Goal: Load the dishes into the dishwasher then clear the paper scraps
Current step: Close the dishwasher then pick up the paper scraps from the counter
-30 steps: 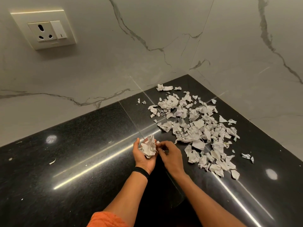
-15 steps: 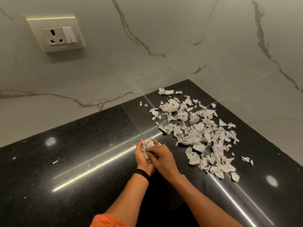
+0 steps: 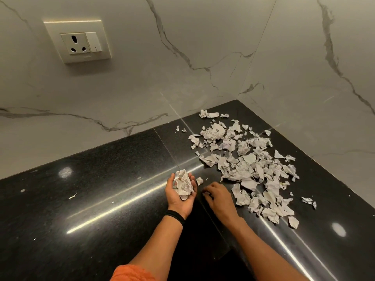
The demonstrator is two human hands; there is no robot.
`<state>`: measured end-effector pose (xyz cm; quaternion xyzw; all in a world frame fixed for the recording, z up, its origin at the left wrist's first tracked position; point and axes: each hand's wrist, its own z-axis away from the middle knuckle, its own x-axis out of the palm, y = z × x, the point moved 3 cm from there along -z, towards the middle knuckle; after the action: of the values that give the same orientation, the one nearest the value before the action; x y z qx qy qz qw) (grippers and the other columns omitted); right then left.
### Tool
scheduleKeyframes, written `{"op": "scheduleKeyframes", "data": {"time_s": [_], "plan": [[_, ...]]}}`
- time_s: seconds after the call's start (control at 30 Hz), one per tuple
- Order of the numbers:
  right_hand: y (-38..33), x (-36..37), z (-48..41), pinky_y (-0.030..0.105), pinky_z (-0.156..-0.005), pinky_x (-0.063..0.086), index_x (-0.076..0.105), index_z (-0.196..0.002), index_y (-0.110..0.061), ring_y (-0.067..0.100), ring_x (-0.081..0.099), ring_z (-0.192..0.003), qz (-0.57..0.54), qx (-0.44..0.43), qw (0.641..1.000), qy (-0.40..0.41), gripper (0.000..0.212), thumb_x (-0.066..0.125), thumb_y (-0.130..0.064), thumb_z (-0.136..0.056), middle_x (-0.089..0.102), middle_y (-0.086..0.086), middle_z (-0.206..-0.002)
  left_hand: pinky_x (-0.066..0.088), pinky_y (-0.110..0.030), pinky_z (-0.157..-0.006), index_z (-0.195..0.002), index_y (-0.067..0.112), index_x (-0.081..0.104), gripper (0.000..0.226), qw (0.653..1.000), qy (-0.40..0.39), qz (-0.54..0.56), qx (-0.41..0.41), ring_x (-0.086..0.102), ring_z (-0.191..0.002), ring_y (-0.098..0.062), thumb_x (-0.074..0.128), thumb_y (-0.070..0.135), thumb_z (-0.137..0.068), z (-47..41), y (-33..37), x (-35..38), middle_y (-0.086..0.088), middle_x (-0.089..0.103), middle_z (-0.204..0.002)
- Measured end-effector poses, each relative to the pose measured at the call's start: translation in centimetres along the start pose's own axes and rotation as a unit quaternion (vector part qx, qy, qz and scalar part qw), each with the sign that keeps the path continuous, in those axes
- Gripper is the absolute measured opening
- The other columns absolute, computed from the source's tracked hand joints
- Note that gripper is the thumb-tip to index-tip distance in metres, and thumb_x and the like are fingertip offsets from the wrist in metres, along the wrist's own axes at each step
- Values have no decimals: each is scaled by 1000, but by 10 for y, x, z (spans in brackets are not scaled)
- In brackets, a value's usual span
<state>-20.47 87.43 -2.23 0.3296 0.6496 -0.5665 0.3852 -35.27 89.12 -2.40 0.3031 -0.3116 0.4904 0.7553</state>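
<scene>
Left hand: your left hand (image 3: 180, 196) lies palm up near the middle of the view, fingers curled loosely upward round a wad.
Wad: the wad (image 3: 184, 186) of crumpled white paper fills that palm.
Right hand: your right hand (image 3: 220, 197) is palm down just right of the left one and apart from it. The fingers are bent, with their tips at the counter. Something small and pale shows at the tips, but you cannot tell whether they pinch it.
Scrap: one loose scrap (image 3: 199, 180) lies on the counter between your hands, just far of the right fingertips.
Pile: the pile (image 3: 249, 165) of torn scraps spreads from the far corner toward the near right. Its left edge lies just beside your right hand.
Strays: two strays (image 3: 308, 201) lie right of the pile, and a sliver (image 3: 72, 196) lies well to the left.
Counter: the counter (image 3: 101, 199) is glossy black stone with streaks of light across it.
Wall: the wall (image 3: 203, 47) is white veined marble, cornered behind the pile. A socket (image 3: 78, 40) sits on it at the far left.
Wrist: a black wristband (image 3: 175, 216) circles your left wrist, and an orange sleeve (image 3: 132, 273) shows at the near edge.
</scene>
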Motion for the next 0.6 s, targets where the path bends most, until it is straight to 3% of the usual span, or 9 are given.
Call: {"op": "scheduleKeyframes", "data": {"time_s": [0.1, 0.2, 0.27, 0.33, 0.43, 0.5, 0.6], "plan": [[-5, -5, 1, 31, -77, 51, 74, -99, -22, 10, 61, -84, -38, 20, 998, 35, 11, 68, -22, -90, 64, -8, -90, 51, -33, -87, -117, 4, 66, 44, 1000, 0, -4, 2, 67, -91, -25, 58, 41, -94, -2, -1, -2, -15, 70, -101], [-24, -24, -2, 17, -71, 48, 74, -99, -22, 2, 62, -81, -159, 46, 982, 95, 9, 73, -22, -89, 67, -14, -90, 52, -33, -83, -115, 3, 66, 46, 1000, 4, -25, 7, 65, -88, -26, 56, 42, -94, -7, -3, -2, -15, 68, -99], [-44, -34, -5, 16, -70, 48, 74, -99, -21, 5, 64, -83, -214, 17, 970, 113, 10, 74, -21, -89, 69, -14, -92, 51, -37, -94, -111, 3, 67, 46, 999, 0, -31, 10, 65, -91, -28, 55, 44, -94, -9, -6, -3, -16, 68, -98], [-61, -34, -7, 18, -73, 46, 74, -98, -22, 5, 61, -86, -208, -22, 973, 99, 11, 74, -18, -87, 68, -14, -93, 49, -42, -101, -104, 4, 69, 45, 999, -13, -35, 0, 66, -93, -30, 54, 45, -95, -10, -8, -2, -16, 69, -97], [-71, -16, -9, 20, -82, 38, 78, -98, -25, 7, 49, -94, -138, -54, 988, 33, 16, 74, -23, -83, 62, -8, -100, 54, -37, -86, -91, 4, 72, 48, 999, -29, -31, -3, 67, -84, -25, 49, 46, -97, -2, -10, 3, -12, 67, -91], [-71, -11, -8, 18, -85, 41, 78, -101, -28, 7, 52, -98, -173, -49, 984, 14, 18, 73, -26, -84, 58, -9, -103, 58, -35, -81, -90, 3, 71, 50, 999, -33, -32, -6, 67, -80, -25, 48, 46, -98, 0, -9, 4, -11, 68, -86], [-67, -25, -10, 22, -76, 51, 77, -102, -25, 11, 63, -87, -301, -22, 950, 76, 15, 73, -19, -89, 63, -6, -94, 46, -40, -105, -101, 4, 69, 44, 1000, -23, -18, -3, 65, -90, -27, 54, 44, -94, -4, -3, 1, -14, 68, -95]]}}
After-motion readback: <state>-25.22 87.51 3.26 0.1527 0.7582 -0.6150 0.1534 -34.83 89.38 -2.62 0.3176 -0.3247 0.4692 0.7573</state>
